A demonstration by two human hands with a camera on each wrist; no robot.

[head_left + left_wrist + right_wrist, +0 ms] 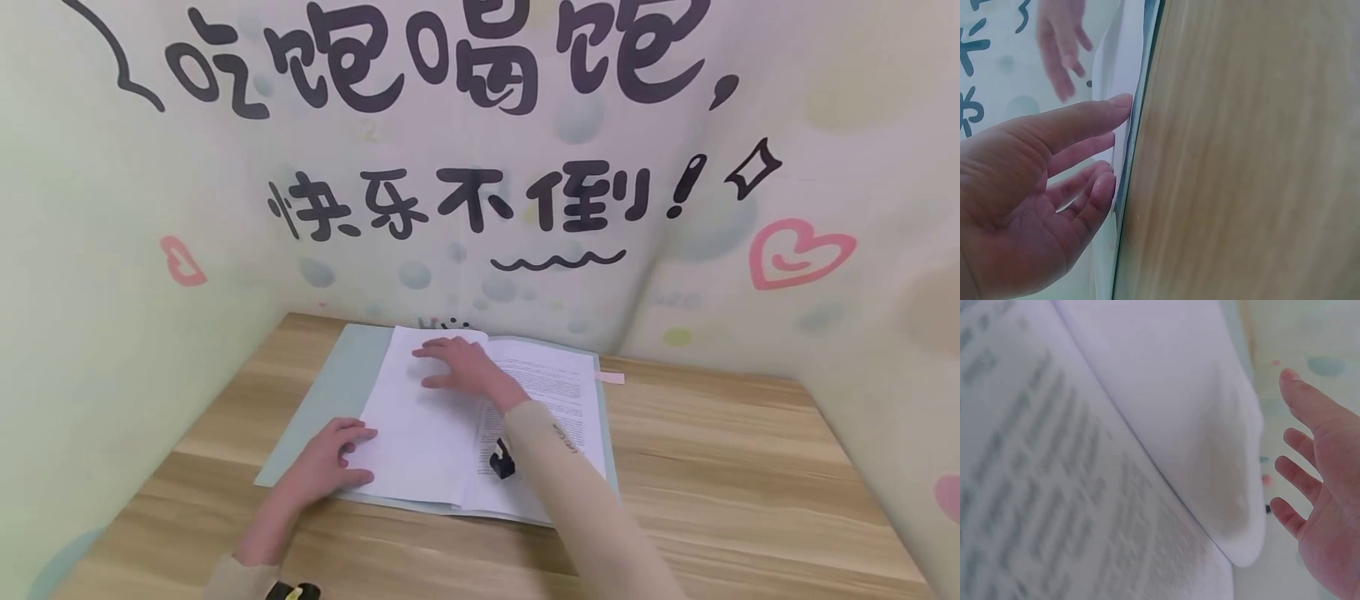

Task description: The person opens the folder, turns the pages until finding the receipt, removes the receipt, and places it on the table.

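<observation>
An open booklet with a light blue cover point(318, 417) lies on the table. Its left side shows a blank white page point(420, 442), and its right side a page of printed text point(543, 367). My left hand point(322, 458) rests at the lower left of the blank page, fingers loosely bent, fingertips right at the paper in the left wrist view. Above the upper part of that page, my right hand point(461, 367) spreads its fingers and holds nothing. Near the spine, the blank page point(1210, 425) bulges upward in the right wrist view.
A pale pink tab point(612, 377) sticks out past the booklet's right edge. The wooden table point(720, 467) meets walls with large black lettering point(457, 200) and pink hearts. Black straps point(502, 460) show at both wrists, and the right sleeve crosses the printed page.
</observation>
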